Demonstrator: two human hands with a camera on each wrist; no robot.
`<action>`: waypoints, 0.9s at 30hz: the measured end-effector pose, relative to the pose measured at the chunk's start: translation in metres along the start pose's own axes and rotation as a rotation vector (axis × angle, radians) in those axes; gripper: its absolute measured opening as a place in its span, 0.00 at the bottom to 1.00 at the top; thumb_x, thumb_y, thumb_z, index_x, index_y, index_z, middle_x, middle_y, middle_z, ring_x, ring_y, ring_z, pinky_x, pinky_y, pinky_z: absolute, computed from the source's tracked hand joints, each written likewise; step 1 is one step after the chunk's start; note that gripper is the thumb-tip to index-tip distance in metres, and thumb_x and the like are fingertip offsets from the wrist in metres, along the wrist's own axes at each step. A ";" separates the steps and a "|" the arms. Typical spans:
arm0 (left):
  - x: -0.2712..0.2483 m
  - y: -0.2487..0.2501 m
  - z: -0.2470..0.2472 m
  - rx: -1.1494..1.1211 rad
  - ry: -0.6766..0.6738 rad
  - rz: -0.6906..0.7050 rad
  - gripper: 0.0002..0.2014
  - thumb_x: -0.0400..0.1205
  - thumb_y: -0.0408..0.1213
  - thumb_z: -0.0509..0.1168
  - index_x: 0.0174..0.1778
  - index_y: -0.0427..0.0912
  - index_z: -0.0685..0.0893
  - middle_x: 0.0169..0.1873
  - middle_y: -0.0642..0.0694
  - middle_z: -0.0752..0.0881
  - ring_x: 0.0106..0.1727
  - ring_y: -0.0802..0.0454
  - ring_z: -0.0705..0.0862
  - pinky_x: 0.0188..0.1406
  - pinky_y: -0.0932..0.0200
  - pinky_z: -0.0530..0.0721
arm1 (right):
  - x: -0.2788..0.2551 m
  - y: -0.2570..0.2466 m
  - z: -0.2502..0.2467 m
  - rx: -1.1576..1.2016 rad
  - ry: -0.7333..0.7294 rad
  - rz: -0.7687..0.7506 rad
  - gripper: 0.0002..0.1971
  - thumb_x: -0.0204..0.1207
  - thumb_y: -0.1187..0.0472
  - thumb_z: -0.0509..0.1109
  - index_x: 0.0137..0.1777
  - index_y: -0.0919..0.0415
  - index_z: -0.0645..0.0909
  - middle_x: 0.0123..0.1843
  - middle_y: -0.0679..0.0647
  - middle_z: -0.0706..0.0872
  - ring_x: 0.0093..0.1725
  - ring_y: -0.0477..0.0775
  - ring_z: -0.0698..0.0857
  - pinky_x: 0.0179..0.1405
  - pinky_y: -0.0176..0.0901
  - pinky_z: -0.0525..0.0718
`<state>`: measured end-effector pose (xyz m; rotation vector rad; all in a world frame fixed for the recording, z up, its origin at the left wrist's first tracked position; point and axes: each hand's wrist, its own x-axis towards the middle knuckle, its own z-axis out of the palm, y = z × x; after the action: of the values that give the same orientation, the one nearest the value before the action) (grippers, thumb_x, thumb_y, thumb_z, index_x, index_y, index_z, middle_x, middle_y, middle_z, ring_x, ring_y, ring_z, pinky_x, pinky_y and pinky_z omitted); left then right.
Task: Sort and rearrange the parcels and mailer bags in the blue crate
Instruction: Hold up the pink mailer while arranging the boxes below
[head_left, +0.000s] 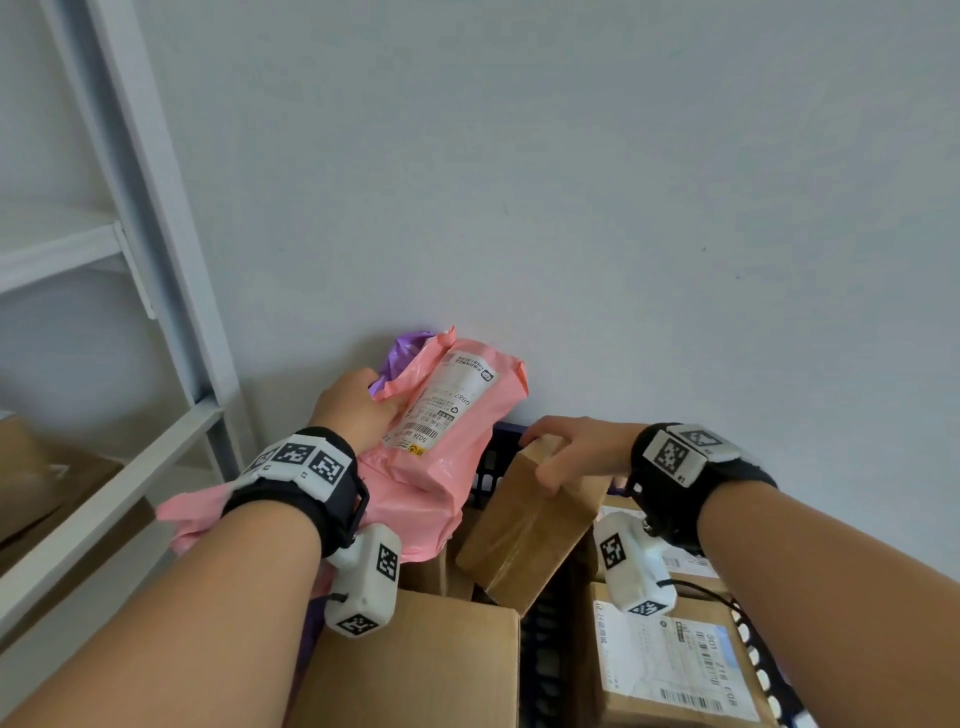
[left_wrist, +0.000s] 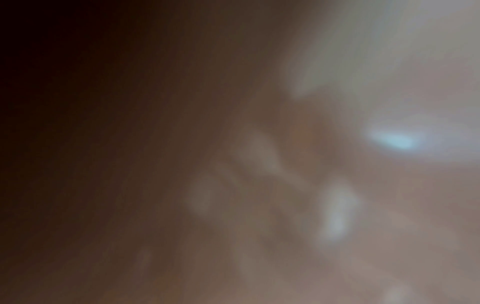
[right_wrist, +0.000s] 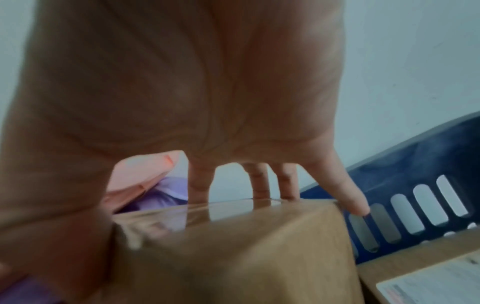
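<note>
My left hand (head_left: 358, 402) grips the upper edge of a pink mailer bag (head_left: 447, 441) with a white shipping label, held upright against the wall. A purple mailer bag (head_left: 402, 353) peeks out behind it. My right hand (head_left: 566, 452) holds the top end of a small brown cardboard box (head_left: 524, 525), tilted over the blue crate (head_left: 488, 467). In the right wrist view my fingers (right_wrist: 257, 183) curl over the far edge of the brown box (right_wrist: 233, 246), beside the slotted wall of the crate (right_wrist: 415, 185). The left wrist view is a dark blur.
A large plain cardboard box (head_left: 415, 665) lies in the crate at the front. A labelled box (head_left: 675, 665) sits at the right. A white metal shelf frame (head_left: 156, 260) stands at the left with cardboard boxes (head_left: 41, 478) on it. A bare wall is directly behind.
</note>
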<state>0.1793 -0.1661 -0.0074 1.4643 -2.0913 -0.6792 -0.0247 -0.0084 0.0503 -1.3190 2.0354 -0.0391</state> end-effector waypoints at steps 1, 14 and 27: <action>-0.001 0.001 0.000 -0.006 -0.001 -0.003 0.22 0.82 0.51 0.65 0.28 0.44 0.67 0.27 0.49 0.74 0.31 0.47 0.73 0.26 0.56 0.64 | -0.003 -0.001 -0.005 0.022 0.001 -0.002 0.32 0.71 0.61 0.70 0.74 0.41 0.67 0.65 0.50 0.70 0.63 0.56 0.70 0.54 0.53 0.78; 0.000 -0.001 0.002 -0.029 -0.006 -0.004 0.21 0.82 0.51 0.66 0.29 0.43 0.70 0.28 0.47 0.76 0.37 0.42 0.77 0.37 0.55 0.69 | -0.030 0.043 -0.021 -0.003 0.194 0.128 0.21 0.67 0.74 0.64 0.56 0.53 0.80 0.66 0.56 0.74 0.62 0.61 0.79 0.47 0.50 0.85; 0.000 -0.001 0.004 -0.002 0.011 -0.026 0.18 0.82 0.51 0.64 0.32 0.43 0.74 0.30 0.46 0.79 0.40 0.40 0.80 0.37 0.55 0.71 | -0.006 0.014 0.033 -0.312 0.305 0.380 0.61 0.38 0.13 0.62 0.71 0.48 0.75 0.63 0.55 0.84 0.57 0.59 0.82 0.58 0.53 0.78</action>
<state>0.1777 -0.1660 -0.0113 1.4936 -2.0659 -0.6817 -0.0152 0.0143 0.0235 -1.1321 2.6078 0.2760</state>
